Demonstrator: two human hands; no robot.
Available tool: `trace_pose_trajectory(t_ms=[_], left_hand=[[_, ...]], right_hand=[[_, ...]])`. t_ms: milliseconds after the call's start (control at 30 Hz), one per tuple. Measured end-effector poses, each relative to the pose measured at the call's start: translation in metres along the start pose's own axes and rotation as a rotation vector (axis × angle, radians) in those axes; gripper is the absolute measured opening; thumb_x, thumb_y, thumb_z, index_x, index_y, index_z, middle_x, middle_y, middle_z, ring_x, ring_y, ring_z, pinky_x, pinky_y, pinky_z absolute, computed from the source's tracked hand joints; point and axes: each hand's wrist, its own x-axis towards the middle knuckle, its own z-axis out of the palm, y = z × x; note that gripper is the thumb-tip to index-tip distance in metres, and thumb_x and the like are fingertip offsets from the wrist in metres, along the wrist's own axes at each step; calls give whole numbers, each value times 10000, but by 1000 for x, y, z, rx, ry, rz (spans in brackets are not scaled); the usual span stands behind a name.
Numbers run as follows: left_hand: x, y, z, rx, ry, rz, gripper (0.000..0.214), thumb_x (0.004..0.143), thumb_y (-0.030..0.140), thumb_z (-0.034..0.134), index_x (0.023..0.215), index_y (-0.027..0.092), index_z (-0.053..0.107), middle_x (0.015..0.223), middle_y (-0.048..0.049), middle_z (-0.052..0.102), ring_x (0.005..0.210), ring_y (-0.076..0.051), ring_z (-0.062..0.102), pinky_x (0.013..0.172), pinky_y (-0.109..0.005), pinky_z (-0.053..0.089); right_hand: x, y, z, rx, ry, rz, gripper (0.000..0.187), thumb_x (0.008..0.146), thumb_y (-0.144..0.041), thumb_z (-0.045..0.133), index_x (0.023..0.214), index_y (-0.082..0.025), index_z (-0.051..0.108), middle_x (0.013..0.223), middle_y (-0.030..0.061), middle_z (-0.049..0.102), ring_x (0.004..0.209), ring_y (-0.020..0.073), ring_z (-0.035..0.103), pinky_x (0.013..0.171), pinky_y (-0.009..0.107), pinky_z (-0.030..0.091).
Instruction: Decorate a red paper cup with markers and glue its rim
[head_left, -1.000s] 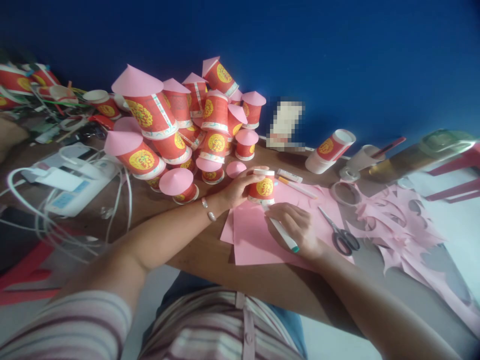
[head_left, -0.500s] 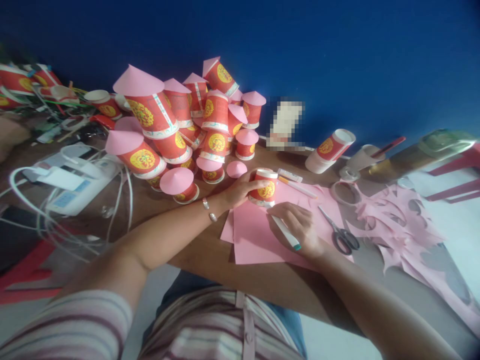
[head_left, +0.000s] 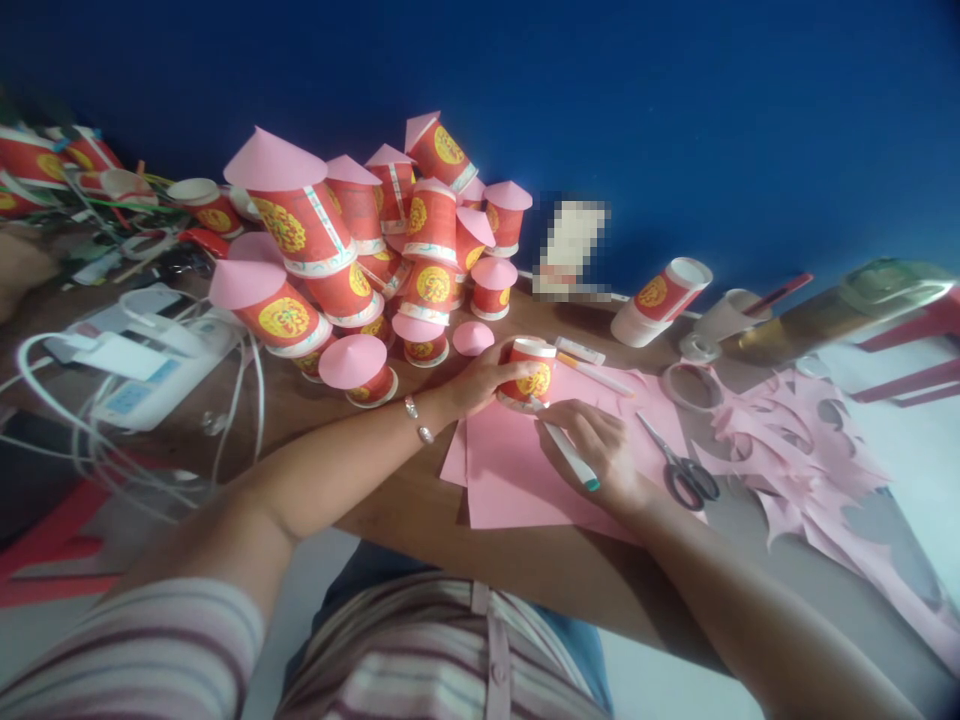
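A red paper cup [head_left: 529, 375] with a yellow emblem and white rim is gripped from the left by my left hand [head_left: 484, 383]. My right hand [head_left: 592, 440] is closed around a white marker [head_left: 568, 455] with a green end, its tip at the lower part of the cup. Under both lie pink paper sheets [head_left: 517, 490]. A small pink paper cone [head_left: 473, 339] rests just beyond my left hand. Black-handled scissors [head_left: 691, 482] lie on the paper, right of my right hand. A white marker [head_left: 580, 350] and an orange-and-white pen [head_left: 600, 378] lie behind the cup.
Several red cups with pink cone tops [head_left: 281, 210] are piled at the back left. A white power strip [head_left: 169, 370] with cables sits at the left. Pink paper scraps [head_left: 795, 430], a tape roll [head_left: 691, 386], stacked cups [head_left: 660, 300] and a bottle [head_left: 810, 310] are at the right.
My right hand has shifted the marker slightly up, bringing its tip to the cup's lower part. My left hand and the cup stay almost where they were.
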Motion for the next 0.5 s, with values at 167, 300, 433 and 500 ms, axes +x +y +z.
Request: trace_pose_trajectory(t_ms=[167, 300, 433, 500], left_hand=[[1, -2, -1, 9, -8, 20, 438, 802, 402, 875, 1129, 176, 691, 1067, -80, 720, 984, -211, 669, 875, -347, 528], [0, 0, 0, -10, -8, 13, 455, 807, 405, 864, 1157, 174, 687, 1067, -78, 721, 1002, -220, 674, 888, -357, 539], [-1, 4, 2, -11, -7, -2, 462, 797, 405, 863, 1156, 171, 689, 1061, -82, 729, 999, -231, 681, 876, -359, 539], [-1, 5, 3, -13, 0, -1, 472, 787, 407, 870, 1155, 172, 691, 1061, -82, 732, 1001, -232, 683, 877, -360, 539]], right_hand=[[0, 0, 0, -14, 9, -1, 219, 969, -50, 641, 1130, -197, 636, 868, 40, 752, 720, 165, 726, 661, 274, 567], [-1, 0, 0, -17, 34, 0, 208, 965, -55, 641, 1102, -211, 631, 844, 22, 745, 704, 154, 716, 657, 267, 570], [0, -1, -2, -27, 62, -11, 211, 964, -54, 659, 1101, -211, 625, 857, 30, 753, 732, 159, 735, 682, 267, 590], [1, 0, -3, -34, 49, -2, 207, 970, -58, 658, 1109, -210, 629, 863, 33, 757, 738, 163, 740, 680, 269, 593]])
